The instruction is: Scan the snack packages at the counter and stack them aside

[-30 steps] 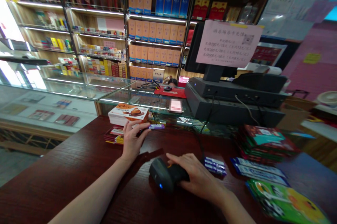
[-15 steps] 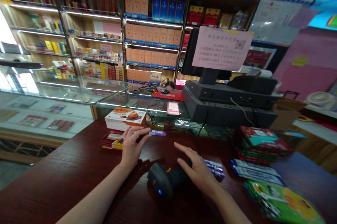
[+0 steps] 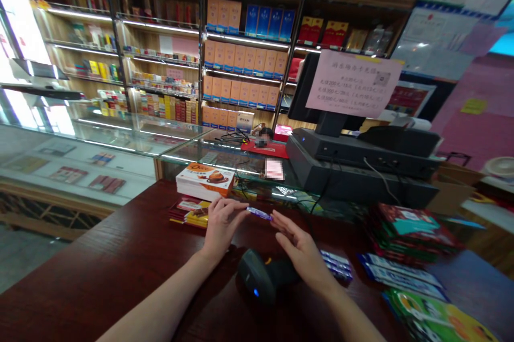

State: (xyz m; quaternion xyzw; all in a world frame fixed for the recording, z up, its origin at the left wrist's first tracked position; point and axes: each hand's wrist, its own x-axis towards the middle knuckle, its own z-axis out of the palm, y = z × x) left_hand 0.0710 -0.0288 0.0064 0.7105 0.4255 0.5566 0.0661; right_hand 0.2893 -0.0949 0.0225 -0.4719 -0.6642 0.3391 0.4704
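Head view: the left hand (image 3: 220, 224) pinches one end of a purple packet (image 3: 259, 213) between the hands, the right hand (image 3: 301, 245) spread loosely at its other end, where a nudge or slack pinch could drop it onto the counter (image 3: 100, 272) below.

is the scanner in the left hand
No, the left hand pinches one end of a purple bar, while the scanner lies on the counter.
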